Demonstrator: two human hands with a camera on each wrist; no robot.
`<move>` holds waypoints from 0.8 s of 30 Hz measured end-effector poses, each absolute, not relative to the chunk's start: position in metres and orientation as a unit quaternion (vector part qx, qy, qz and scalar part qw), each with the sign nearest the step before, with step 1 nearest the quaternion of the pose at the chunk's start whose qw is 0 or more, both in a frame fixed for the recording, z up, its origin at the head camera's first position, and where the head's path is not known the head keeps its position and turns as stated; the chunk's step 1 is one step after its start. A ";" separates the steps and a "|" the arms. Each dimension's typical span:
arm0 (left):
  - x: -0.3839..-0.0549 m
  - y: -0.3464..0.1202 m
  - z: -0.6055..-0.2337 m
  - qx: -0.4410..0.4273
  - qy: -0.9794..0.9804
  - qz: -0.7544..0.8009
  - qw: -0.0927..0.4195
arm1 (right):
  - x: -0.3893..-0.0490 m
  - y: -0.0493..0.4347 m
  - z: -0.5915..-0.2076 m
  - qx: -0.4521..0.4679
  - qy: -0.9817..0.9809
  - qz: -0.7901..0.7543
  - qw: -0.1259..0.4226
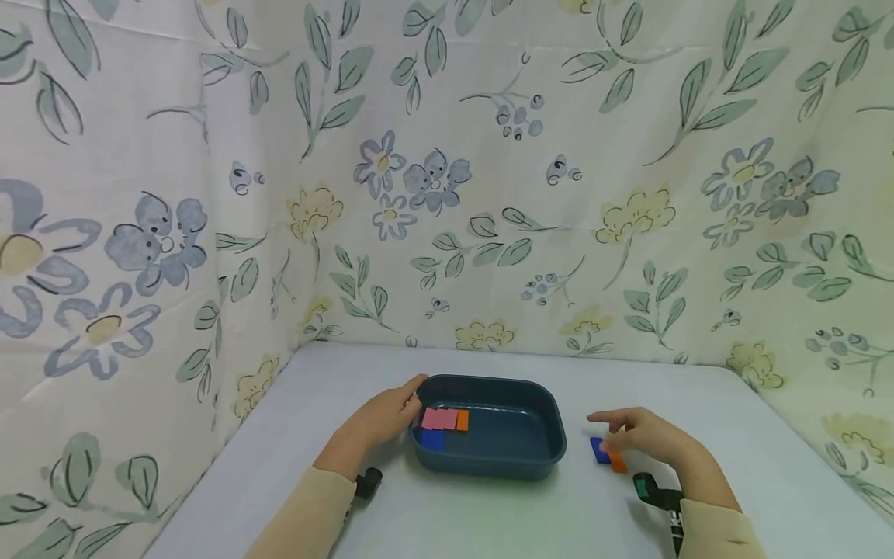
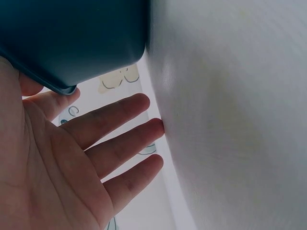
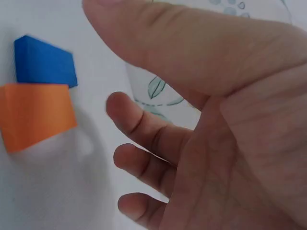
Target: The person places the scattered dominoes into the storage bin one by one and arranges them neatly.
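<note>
A dark teal plastic tray (image 1: 499, 435) stands on the white table. My left hand (image 1: 382, 415) holds its left rim with thumb and forefinger; in the left wrist view the other fingers (image 2: 122, 148) stretch out below the rim, apart from the wall. Inside the tray at its left lie pink blocks (image 1: 440, 419), a small orange block (image 1: 462, 421) and a blue patch (image 1: 432, 441), likely blocks. Right of the tray, my right hand (image 1: 653, 436) hovers with nothing in it, over a blue block (image 3: 45, 62) and an orange block (image 3: 38, 115) lying together on the table.
A floral curtain (image 1: 489, 194) hangs behind the table (image 1: 447, 520) and along its left and right sides. Each wrist carries a dark strapped camera, the right one (image 1: 649, 489) close to the tabletop.
</note>
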State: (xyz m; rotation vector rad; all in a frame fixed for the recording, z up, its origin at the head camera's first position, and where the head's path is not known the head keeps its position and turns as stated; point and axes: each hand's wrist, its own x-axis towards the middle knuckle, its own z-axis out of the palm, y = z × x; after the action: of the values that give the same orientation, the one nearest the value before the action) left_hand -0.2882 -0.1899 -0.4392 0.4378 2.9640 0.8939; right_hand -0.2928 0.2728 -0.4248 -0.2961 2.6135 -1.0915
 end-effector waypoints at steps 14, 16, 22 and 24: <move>-0.290 -0.190 -0.439 0.147 0.950 0.277 0.003 | -0.294 0.270 -0.442 -0.107 0.929 -0.332 0.121; -0.291 -0.190 -0.440 0.149 0.950 0.276 0.001 | -0.294 0.270 -0.442 -0.108 0.933 -0.324 0.116; -0.292 -0.191 -0.440 0.144 0.949 0.279 0.006 | -0.295 0.271 -0.440 -0.104 0.940 -0.304 0.111; -0.292 -0.192 -0.440 0.143 0.949 0.280 0.009 | -0.295 0.271 -0.439 -0.102 0.940 -0.305 0.112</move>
State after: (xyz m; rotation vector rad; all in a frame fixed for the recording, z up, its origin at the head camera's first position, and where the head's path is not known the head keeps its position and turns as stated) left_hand -0.2916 -0.1917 -0.4404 0.4479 2.9650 0.8749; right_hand -0.2951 0.2706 -0.4394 -0.3002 2.7614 -0.8942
